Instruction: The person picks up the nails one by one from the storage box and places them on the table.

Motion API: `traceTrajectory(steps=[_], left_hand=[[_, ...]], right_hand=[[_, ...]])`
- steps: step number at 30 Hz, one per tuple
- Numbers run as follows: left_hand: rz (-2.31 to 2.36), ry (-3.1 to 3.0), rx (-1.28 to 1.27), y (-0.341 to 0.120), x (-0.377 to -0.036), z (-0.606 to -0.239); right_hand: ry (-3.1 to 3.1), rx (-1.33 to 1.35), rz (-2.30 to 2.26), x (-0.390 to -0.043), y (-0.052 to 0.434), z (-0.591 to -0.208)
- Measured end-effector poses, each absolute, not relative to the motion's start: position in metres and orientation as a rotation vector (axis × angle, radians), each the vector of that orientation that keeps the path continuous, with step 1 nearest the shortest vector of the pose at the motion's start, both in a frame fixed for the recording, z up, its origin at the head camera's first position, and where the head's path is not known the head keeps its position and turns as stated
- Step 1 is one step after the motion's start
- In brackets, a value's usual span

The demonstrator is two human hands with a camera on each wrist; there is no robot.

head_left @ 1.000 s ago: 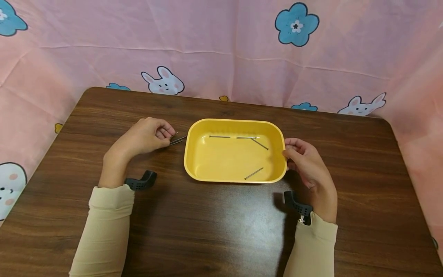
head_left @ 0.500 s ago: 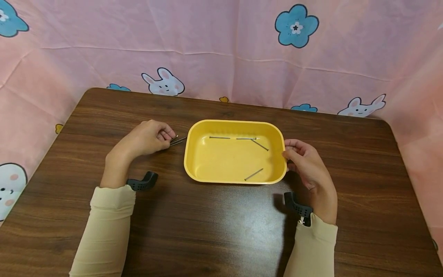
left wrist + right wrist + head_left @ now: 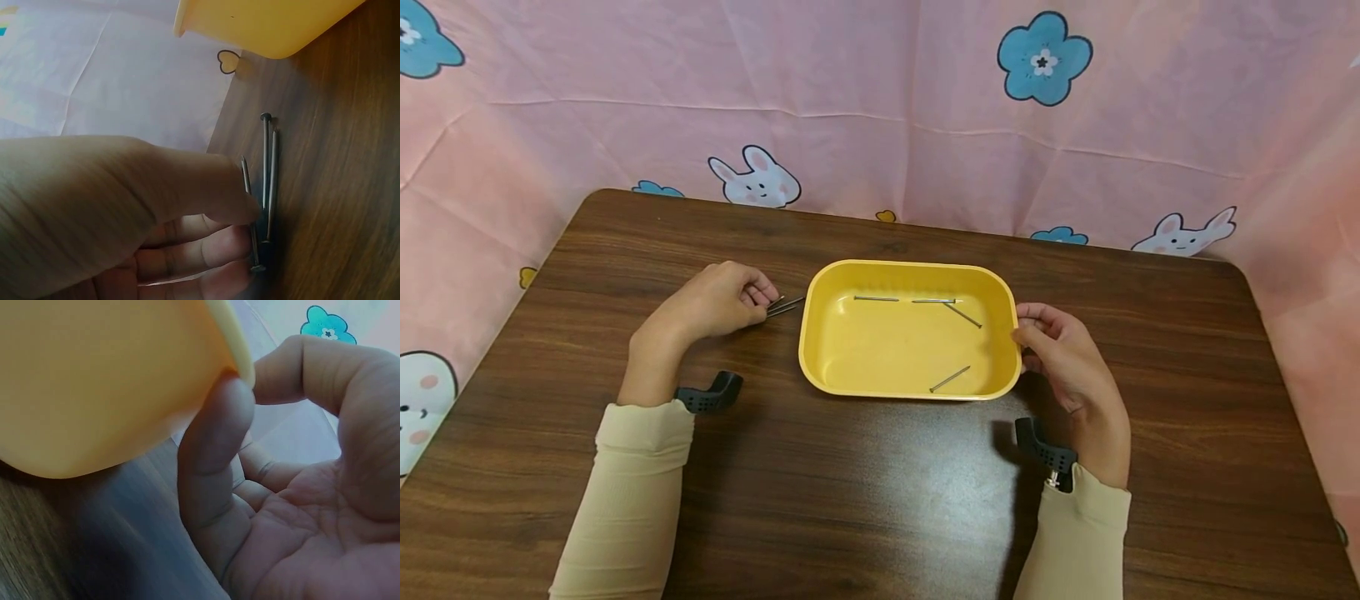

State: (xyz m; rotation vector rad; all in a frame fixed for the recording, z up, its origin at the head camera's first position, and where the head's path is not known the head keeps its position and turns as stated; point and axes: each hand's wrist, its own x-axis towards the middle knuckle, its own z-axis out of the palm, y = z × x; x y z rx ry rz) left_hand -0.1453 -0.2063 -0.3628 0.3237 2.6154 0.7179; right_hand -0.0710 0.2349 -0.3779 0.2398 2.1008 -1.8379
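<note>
Midway through gathering nails, by the look of it: left hand (image 3: 718, 298) curled over three loose nails (image 3: 265, 181) lying side by side on the wooden table (image 3: 865, 500), just left of the yellow tray (image 3: 808, 333), thumb and fingertips closing on the nearest one, which seems pinched but not yet lifted clear of the wood. Right hand (image 3: 1063, 354) steadying the tray at its right rim, thumb pressed against the outer wall and fingers curled over the lip, so clamped on the tray. Four nails (image 3: 955, 377) already inside the tray, two along the far wall, one slanting beside them, one near the front right corner. Next move probably calls for a firm fingertip pinch on the thin shank, a lift clear of the two neighbours, then a short carry rightward over the rim. No brand, label or readable writing anywhere; only printed rabbits and blue flowers on the pink backdrop (image 3: 880, 108)
</note>
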Motion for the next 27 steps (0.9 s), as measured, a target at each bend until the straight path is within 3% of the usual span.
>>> traceTrajectory(steps=[27], left_hand=[[0.738, 2.684, 0.325, -0.2027, -0.1444, -0.3558]], right_hand=[[2.099, 0.238, -1.846, -0.0708, 0.2348, -0.3775]])
